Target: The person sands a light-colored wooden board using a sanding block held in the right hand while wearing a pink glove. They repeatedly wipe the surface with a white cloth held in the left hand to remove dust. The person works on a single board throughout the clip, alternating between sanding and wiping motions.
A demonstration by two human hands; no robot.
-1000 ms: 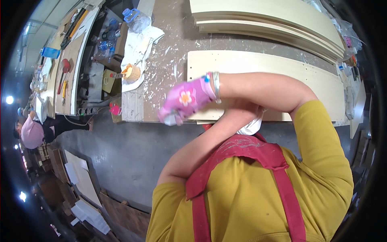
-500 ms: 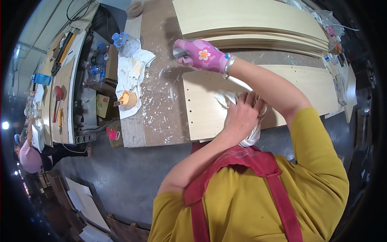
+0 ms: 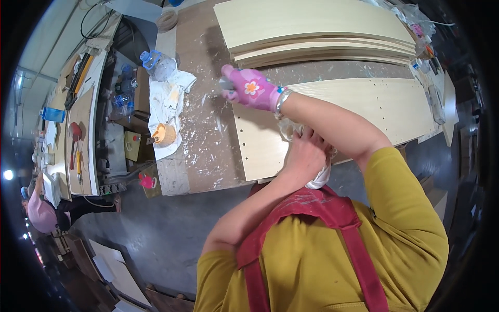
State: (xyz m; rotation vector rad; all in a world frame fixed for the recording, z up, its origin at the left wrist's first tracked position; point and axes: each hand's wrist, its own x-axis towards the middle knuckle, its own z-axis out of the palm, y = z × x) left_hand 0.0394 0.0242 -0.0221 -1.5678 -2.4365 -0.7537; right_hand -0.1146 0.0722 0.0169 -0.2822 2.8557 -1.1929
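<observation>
A pale wood board (image 3: 358, 104) with rows of small drilled holes lies along the near side of the workbench. My left hand (image 3: 305, 155), bare, rests at its front edge, fingers curled over a bunched white cloth (image 3: 318, 178). Part of that cloth is hidden under the hand and my right forearm. My right hand (image 3: 251, 89) wears a pink flowered glove and is over the board's left end. Its fingers are bent round a small grey-white piece (image 3: 225, 83), whose kind I cannot make out.
A stack of pale boards (image 3: 317, 23) lies behind. Left on the bench are a plastic bottle (image 3: 158, 65), a white rag (image 3: 169, 96) and a tub of orange-tan paste (image 3: 164, 134). A person in pink (image 3: 42, 213) works by the far-left bench (image 3: 80, 140).
My gloved right hand has come down and nearer, closer to the board's left end. My left hand stays on the cloth. The whole view has shifted slightly.
</observation>
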